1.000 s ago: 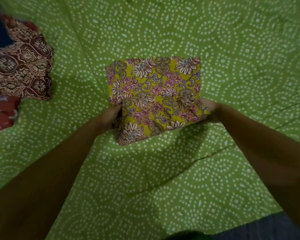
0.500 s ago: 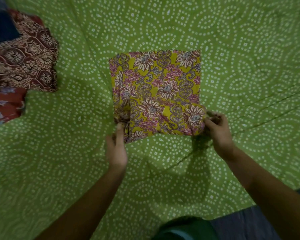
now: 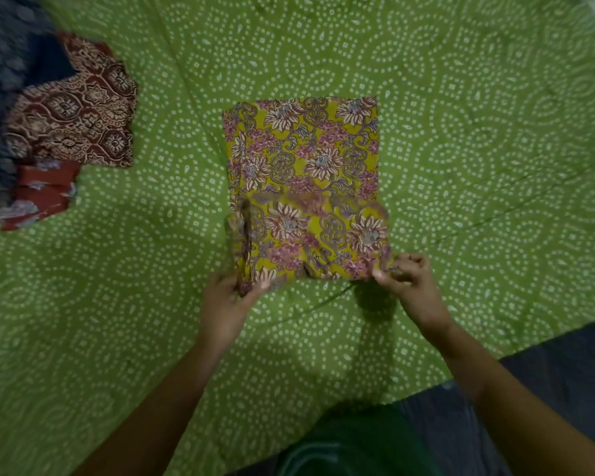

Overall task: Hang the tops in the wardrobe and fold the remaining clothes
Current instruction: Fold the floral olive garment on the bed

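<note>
Head view: floral cloth (image 3: 303, 159) lay folded mid-frame on green sheet (image 3: 461, 132), yellow with pink and white flowers. Its near flap was doubled back over the rest, a bit blurred. My left hand (image 3: 225, 304) pinched the near-left corner of the cloth, thumb on top, fingers under the fabric. My right hand (image 3: 409, 286) pinched the near-right corner, fingers curled around the edge. Both forearms came in from the near side. Far left on the sheet: maroon cloth (image 3: 79, 115), folded, patterned in cream. Just near of it, touching or overlapping, a red cloth (image 3: 38, 194), also folded. Dark blue fabric (image 3: 4, 73) sat at the far-left edge, blurred, couldn't tell what it was. Dark floor (image 3: 547, 389) showed at near right past the sheet's edge.
</note>
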Demonstrator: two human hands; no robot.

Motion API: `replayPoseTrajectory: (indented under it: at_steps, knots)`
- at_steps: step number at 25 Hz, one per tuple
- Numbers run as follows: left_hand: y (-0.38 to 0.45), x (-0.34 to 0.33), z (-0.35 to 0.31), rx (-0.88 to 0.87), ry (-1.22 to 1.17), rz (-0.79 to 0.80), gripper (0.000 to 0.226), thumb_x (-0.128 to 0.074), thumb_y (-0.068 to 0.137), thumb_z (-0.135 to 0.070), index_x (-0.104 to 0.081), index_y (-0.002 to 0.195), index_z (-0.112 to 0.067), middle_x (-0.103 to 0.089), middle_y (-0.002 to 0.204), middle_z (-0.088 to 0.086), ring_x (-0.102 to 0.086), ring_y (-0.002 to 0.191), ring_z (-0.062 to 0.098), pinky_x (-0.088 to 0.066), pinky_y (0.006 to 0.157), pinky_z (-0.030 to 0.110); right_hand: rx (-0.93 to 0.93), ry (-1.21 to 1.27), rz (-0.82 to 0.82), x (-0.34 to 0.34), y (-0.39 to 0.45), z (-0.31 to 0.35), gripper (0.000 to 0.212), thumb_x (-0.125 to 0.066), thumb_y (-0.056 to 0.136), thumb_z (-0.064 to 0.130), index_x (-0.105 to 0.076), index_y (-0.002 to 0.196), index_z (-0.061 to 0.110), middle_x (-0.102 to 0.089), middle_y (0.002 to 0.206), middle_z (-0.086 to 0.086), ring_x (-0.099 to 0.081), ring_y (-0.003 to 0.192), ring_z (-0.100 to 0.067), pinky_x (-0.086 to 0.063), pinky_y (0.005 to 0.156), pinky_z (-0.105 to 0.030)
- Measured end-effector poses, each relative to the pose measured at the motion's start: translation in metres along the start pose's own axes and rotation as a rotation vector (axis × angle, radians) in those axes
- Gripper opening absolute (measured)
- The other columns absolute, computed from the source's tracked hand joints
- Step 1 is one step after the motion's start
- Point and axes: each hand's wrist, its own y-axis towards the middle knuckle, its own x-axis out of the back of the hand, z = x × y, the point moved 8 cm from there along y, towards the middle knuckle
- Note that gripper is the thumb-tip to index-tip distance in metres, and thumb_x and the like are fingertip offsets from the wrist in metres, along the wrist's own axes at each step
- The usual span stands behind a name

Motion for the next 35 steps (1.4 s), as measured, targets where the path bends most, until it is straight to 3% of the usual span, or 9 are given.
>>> replayPoseTrajectory:
  at_steps: [5,8,11,16,20,23,27,31,35]
  knots:
    - [-0.067,-0.032,0.062,0.462,-0.269,0.282,0.049,-0.082,0.063,-0.051,-0.070,0.095,-0.016,-0.072,0.094,0.002,-0.066,0.093,0.025,-0.049,0.071,0.025,-0.161,-0.114,0.111,-0.003,-0.029,-0.067,0.033,-0.080,0.069,0.040,-0.055,0.057,0.023,-0.038,0.102,-0.004,-0.047,0.087,-0.011,-0.038,0.091,-0.020]
    - [-0.058,-0.039,0.061,0.562,-0.248,0.228,0.076,-0.075,0.062,-0.068,-0.062,0.116,-0.015,-0.064,0.117,0.003,-0.059,0.107,0.022,-0.050,0.095,0.042,-0.142,0.001,0.112,-0.011,-0.029,-0.066,0.036,-0.075,0.073,0.047,-0.063,0.064,0.014,-0.057,0.083,-0.009,-0.055,0.074,-0.013,-0.042,0.071,-0.025]
    - [-0.050,-0.038,0.056,0.621,-0.265,0.144,0.078,-0.072,0.079,-0.047,-0.046,0.137,-0.002,-0.052,0.133,0.012,-0.054,0.107,0.023,-0.050,0.093,0.042,-0.209,0.172,0.119,-0.016,-0.038,-0.050,0.023,-0.068,0.084,0.035,-0.068,0.079,0.012,-0.069,0.074,0.003,-0.061,0.071,-0.013,-0.047,0.064,-0.023]
    - [-0.066,-0.031,0.074,0.684,-0.347,0.129,0.035,-0.073,0.082,-0.029,-0.063,0.099,0.000,-0.058,0.090,0.011,-0.057,0.085,0.019,-0.055,0.086,0.044,-0.390,0.261,0.145,-0.015,-0.052,-0.076,0.029,-0.072,0.080,0.039,-0.063,0.087,0.013,-0.065,0.083,-0.007,-0.062,0.078,-0.020,-0.051,0.065,-0.027]
    - [-0.066,-0.025,0.081,0.412,0.145,0.154,0.048,-0.070,0.078,-0.051,-0.070,0.090,-0.005,-0.067,0.096,0.016,-0.062,0.098,0.033,-0.049,0.085,0.039,-0.367,-0.070,0.109,-0.011,-0.047,-0.091,0.043,-0.074,0.073,0.049,-0.065,0.070,0.007,-0.064,0.073,-0.010,-0.056,0.060,-0.019,-0.042,0.058,-0.026]
    - [-0.054,-0.013,0.062,0.289,0.381,-0.039,0.054,-0.061,0.077,-0.065,-0.071,0.093,-0.014,-0.052,0.117,0.013,-0.044,0.120,0.029,-0.034,0.102,0.038,-0.237,-0.327,-0.050,-0.003,-0.024,-0.084,0.056,-0.063,0.066,0.078,-0.070,0.064,0.022,-0.067,0.084,-0.011,-0.062,0.083,-0.026,-0.045,0.077,-0.034]
    - [-0.019,-0.004,-0.005,0.048,0.415,-0.267,0.052,-0.063,0.081,-0.055,-0.057,0.116,-0.017,-0.045,0.125,0.012,-0.041,0.121,0.029,-0.031,0.101,0.041,-0.098,-0.393,-0.106,-0.008,0.010,-0.036,0.071,-0.065,0.068,0.072,-0.067,0.111,0.016,-0.050,0.118,-0.010,-0.045,0.116,-0.026,-0.038,0.105,-0.042]
    - [0.045,-0.042,-0.052,-0.286,0.713,0.020,0.064,-0.057,0.087,-0.053,-0.040,0.139,-0.020,-0.039,0.138,0.005,-0.036,0.125,0.026,-0.031,0.101,0.043,-0.059,-0.201,0.037,-0.028,0.056,0.000,0.055,-0.076,0.070,0.056,-0.062,0.093,0.009,-0.069,0.096,-0.017,-0.068,0.087,-0.034,-0.056,0.080,-0.051]
    - [0.086,-0.047,-0.057,-0.303,0.907,0.261,0.040,-0.058,0.080,-0.062,-0.053,0.099,-0.027,-0.049,0.127,0.002,-0.035,0.123,0.024,-0.026,0.099,0.047,0.015,0.005,0.033,-0.025,0.073,0.024,0.015,-0.072,0.083,0.015,-0.068,0.093,0.005,-0.071,0.091,-0.014,-0.068,0.080,-0.027,-0.056,0.081,-0.049]
